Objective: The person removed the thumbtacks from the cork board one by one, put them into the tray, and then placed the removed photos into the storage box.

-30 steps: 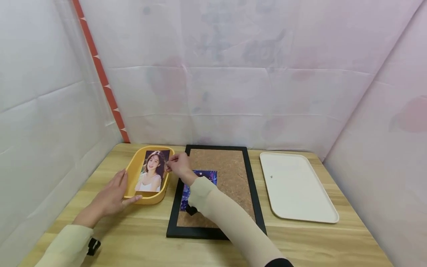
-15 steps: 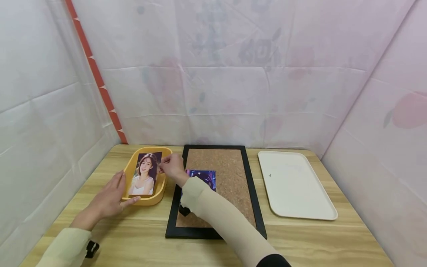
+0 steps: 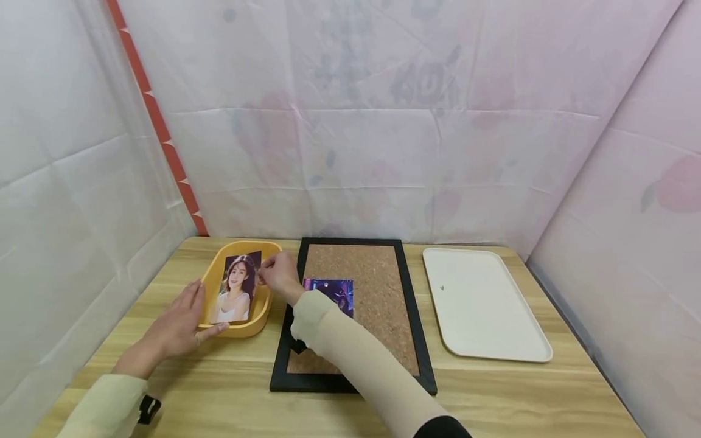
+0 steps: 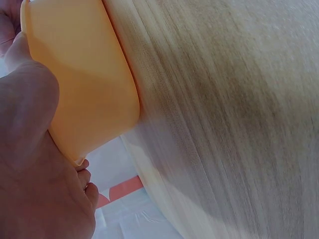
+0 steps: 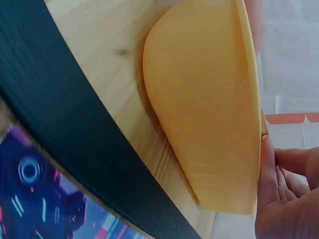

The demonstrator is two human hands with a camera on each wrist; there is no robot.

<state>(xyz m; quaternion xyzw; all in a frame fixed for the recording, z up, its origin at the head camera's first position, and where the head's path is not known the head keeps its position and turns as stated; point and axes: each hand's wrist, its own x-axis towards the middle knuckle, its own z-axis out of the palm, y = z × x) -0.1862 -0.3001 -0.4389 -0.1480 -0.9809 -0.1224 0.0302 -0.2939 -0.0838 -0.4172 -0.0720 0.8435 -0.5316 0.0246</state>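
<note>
A photo print (image 3: 237, 289) of a person in a white top leans in the yellow plastic bin (image 3: 251, 330) at the left of the table. My right hand (image 3: 280, 277) pinches the photo's right edge above the bin's right rim. In the right wrist view, the fingertips (image 5: 268, 144) meet just at that rim. My left hand (image 3: 176, 322) holds the near-left corner of the bin, thumb along the front and fingers along the left side. The left wrist view shows this hand (image 4: 40, 149) against the bin's wall (image 4: 89, 74).
Right of the bin lies a black-framed cork board (image 3: 372, 316). A purple-blue printed card (image 3: 341, 294) on it is partly hidden by my right forearm. A cream tray (image 3: 487, 304) is farther right on the wooden table (image 3: 219, 395). Sheeted walls (image 3: 350, 152) stand behind and at the sides.
The photo has shifted left and lower into the bin and tilted slightly, with my right hand following it leftward. My left hand keeps its place on the bin.
</note>
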